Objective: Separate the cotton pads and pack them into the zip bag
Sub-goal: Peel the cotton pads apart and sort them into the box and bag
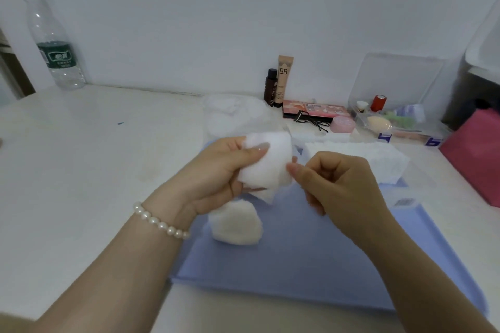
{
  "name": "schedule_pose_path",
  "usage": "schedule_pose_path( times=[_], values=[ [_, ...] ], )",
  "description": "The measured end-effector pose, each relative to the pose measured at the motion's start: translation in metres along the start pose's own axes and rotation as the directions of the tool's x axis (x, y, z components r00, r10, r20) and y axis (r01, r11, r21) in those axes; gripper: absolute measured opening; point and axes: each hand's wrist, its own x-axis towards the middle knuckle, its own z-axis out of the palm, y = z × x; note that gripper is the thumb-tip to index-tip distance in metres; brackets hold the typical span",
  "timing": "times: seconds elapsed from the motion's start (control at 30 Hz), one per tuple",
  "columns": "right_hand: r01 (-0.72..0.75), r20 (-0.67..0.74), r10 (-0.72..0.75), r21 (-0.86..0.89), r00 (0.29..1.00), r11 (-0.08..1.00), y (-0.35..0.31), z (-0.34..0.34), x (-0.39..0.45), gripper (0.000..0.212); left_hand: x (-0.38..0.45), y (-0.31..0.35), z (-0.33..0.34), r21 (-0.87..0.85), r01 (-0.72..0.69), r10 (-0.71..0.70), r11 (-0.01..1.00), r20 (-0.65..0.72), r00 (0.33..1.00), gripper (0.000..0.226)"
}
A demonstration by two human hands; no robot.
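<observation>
So only 1 view here, the head camera, looking down over a white table (94,170) with a blue tray (297,265) laid on it.

A small stack of white cotton pads (266,163) is being held up above the tray by the left hand (216,178). The thumb is pressed flat across the front of the stack and the other fingers are wrapped round behind it, so that hand is clamped on the pads. A pearl bracelet (159,223) is worn on the left wrist.

The right hand (341,184) is brought in just beside the stack, fingers curled, with thumb and forefinger tips pinched at the stack's right edge. Whether a single pad is actually caught between them can't be told, it's too blurry there.

A loose pile of pads (236,224) is left lying on the tray, right below the left hand. A bigger white block of pads (378,159) is sat at the tray's far right corner. The zip bag (232,113) is seen further back on the table, clear plastic with some round pads already visible inside.

Along the wall, a BB cream tube (284,81) and a dark little bottle (271,86) are stood side by side, a clear organiser box (392,105) is parked to their right, and a water bottle (55,46) is stood far left.
</observation>
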Motion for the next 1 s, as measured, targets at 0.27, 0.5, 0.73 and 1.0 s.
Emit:
schedule_pose_path(
  times=[0.27,0.5,0.73,1.0],
  values=[
    [0.003,0.262,0.228,-0.663,0.938,0.748,0.015,0.054,-0.011,0.042,-0.002,0.005,-0.005,0.033,-0.009,0.011,0.999,-0.083,0.996,0.05],
    [-0.069,0.31,0.252,-0.498,0.917,0.864,0.013,0.057,-0.013,0.024,-0.003,0.003,-0.003,0.012,-0.022,0.023,1.0,-0.04,0.999,0.037],
    [-0.238,0.433,0.234,-0.045,0.871,0.97,-0.002,0.013,-0.002,0.036,0.002,0.003,-0.007,-0.065,-0.071,0.065,0.995,-0.095,0.993,0.027],
    [-0.211,0.35,0.09,0.325,0.932,0.922,-0.007,-0.02,0.007,0.032,0.001,-0.019,0.013,0.299,-0.029,0.028,0.954,0.007,1.0,0.025]
  ],
)
